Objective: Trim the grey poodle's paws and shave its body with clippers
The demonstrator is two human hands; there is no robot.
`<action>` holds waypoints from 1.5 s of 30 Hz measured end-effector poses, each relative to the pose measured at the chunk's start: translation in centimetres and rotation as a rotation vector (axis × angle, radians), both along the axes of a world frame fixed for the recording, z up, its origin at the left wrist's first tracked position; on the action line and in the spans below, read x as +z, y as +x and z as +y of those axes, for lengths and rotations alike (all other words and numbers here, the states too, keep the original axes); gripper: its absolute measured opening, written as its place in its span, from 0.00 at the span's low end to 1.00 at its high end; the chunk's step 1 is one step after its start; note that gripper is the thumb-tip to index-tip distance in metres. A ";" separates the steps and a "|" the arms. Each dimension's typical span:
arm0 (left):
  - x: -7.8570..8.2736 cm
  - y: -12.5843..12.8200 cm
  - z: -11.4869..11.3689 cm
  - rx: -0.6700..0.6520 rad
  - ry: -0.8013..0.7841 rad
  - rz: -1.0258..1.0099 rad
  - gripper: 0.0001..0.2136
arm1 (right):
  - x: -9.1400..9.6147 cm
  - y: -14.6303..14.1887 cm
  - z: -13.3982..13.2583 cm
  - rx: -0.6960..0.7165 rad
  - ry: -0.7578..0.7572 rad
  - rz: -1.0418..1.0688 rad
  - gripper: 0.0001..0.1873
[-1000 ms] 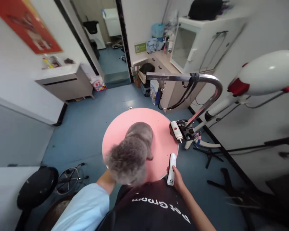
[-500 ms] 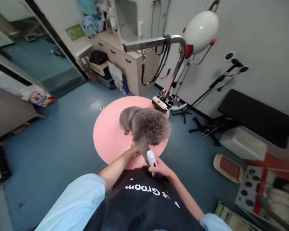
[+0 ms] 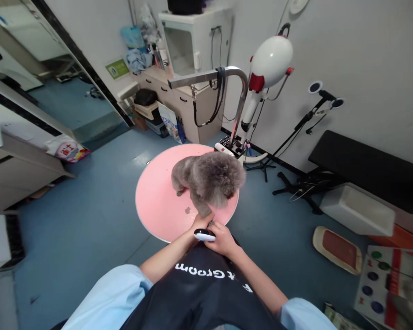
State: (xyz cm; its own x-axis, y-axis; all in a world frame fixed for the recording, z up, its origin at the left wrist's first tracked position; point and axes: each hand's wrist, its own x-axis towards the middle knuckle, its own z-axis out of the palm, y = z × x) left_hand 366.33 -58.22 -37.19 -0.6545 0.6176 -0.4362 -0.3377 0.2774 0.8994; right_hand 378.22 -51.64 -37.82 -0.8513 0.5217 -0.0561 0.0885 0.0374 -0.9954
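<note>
A grey curly-haired dog (image 3: 206, 176) sits on a round pink grooming table (image 3: 154, 206), its front leg stretched toward me. My left hand (image 3: 201, 221) is closed around the lower part of that leg, near the paw. Small white-and-black clippers (image 3: 204, 235) lie sideways in my right hand (image 3: 221, 238), which is closed on them. The fingertips of my right hand are at the paw, close to my left hand. A small tuft of cut grey hair (image 3: 187, 210) lies on the table beside the dog.
A metal grooming arm (image 3: 206, 79) with a hanging black loop rises behind the table. Beyond it stand a white dryer (image 3: 271, 62) and a drawer cabinet (image 3: 192, 114). A black bench (image 3: 365, 169) and a shallow tray (image 3: 337, 250) are at right.
The clippers have turned from upright to sideways and moved left. My right hand has come against my left at the paw. The dog's leg reaches nearer to me, and the view has shifted.
</note>
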 end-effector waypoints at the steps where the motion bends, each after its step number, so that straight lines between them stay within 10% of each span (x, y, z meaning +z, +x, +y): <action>1: -0.2 -0.1 0.6 0.056 -0.017 0.070 0.10 | -0.3 0.2 0.3 -0.009 -0.031 0.001 0.13; 15: -1.3 -1.3 2.9 0.263 -0.027 0.189 0.16 | -2.4 1.8 3.9 -0.470 -0.711 0.119 0.31; 45: -2.1 -1.0 3.0 0.267 -0.020 0.378 0.14 | -1.3 -2.9 2.8 -0.583 -0.724 0.150 0.22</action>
State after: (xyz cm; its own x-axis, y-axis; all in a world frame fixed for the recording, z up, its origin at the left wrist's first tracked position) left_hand 365.37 -55.24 -39.24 -0.9048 0.3998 -0.1465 -0.0492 0.2435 0.9686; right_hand 375.28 -48.83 -39.12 -0.4911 0.7492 -0.4445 -0.2326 -0.6045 -0.7619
